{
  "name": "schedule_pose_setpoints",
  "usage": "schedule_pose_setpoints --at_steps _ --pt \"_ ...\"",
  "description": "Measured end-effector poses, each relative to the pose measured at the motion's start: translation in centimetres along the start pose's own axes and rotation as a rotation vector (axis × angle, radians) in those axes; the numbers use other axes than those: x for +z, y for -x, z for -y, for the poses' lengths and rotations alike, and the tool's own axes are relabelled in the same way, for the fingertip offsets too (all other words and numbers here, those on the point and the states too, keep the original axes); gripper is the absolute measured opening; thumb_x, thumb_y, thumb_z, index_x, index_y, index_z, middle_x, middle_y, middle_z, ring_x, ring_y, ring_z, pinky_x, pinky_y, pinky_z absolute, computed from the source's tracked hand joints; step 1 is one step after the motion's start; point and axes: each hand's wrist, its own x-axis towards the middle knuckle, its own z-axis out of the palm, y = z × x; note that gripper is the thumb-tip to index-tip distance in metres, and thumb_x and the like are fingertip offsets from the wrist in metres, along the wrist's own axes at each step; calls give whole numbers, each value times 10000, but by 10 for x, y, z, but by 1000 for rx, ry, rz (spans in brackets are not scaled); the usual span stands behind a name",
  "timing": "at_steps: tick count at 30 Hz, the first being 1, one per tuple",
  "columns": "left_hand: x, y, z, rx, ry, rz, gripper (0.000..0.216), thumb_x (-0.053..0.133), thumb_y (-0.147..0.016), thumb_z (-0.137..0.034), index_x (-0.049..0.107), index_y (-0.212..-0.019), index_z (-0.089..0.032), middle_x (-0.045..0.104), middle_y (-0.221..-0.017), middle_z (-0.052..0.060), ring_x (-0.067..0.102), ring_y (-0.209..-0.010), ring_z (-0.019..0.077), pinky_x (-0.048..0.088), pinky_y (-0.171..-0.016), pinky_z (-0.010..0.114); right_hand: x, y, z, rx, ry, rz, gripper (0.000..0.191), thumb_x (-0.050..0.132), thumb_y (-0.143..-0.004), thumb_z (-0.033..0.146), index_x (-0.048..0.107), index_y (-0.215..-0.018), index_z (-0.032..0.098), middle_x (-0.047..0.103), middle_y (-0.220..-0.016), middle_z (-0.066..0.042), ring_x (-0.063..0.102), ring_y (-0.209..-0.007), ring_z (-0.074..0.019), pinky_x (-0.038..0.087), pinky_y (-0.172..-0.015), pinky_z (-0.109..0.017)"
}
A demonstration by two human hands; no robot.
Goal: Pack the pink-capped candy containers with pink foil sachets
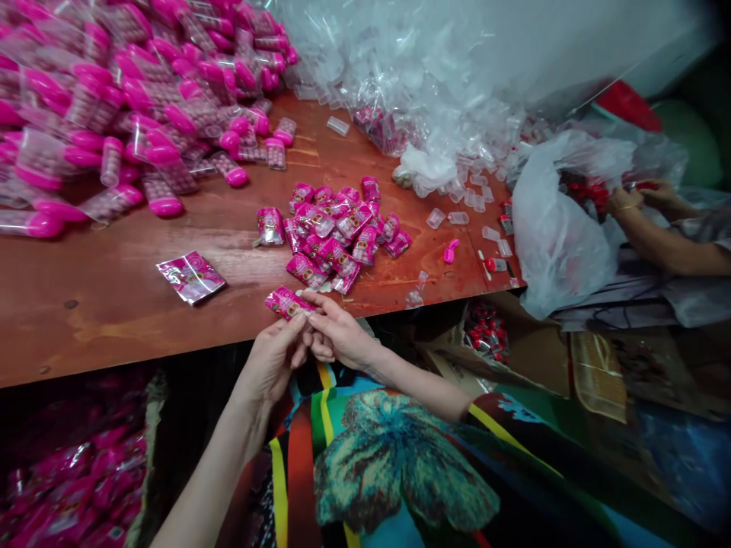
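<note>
Both hands meet at the table's front edge around one pink printed packet [287,303]. My left hand [275,352] pinches its lower end with thumb and fingers. From the right, my right hand [336,331] closes on the same end, its fingertips touching the packet. Just beyond lies a heap of similar filled pink packets [334,232]. To the left, a flat stack of pink wrappers [193,278] rests on the wood. What is between my fingertips at the packet's end is partly hidden.
A large pile of clear containers with pink caps [142,106] covers the back left. Clear empty containers [411,68] heap at the back. Another person's hands [633,202] work at right behind a plastic bag [563,221]. Boxes [531,350] stand below the red-brown table [114,320].
</note>
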Motion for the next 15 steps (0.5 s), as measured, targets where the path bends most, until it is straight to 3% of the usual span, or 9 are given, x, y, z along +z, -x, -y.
schedule_pose_setpoints --at_steps 4,11,15 --pt "-1 -1 -2 110 1 -48 338 816 -739 -428 620 -775 -155 549 -479 -28 356 -335 52 263 -393 189 -5 0 0 -50 128 2 558 544 -969 346 299 -1454 219 577 -695 98 412 -379 -36 302 -369 -154" --pt "-3 -5 7 131 -25 -61 317 813 -741 -377 583 -766 -160 592 -534 -24 356 -322 37 253 -387 191 -12 -8 -12 -71 261 -24 631 570 -965 429 291 -1474 184 544 -635 117 433 -380 -47 357 -378 -156" --pt "-3 0 6 200 -94 -153 323 822 -718 -397 600 -796 -175 498 -453 -69 332 -322 51 199 -377 195 -12 0 -15 -27 325 -16 662 523 -979 496 249 -1517 225 579 -673 97 440 -365 -48 343 -354 -153"
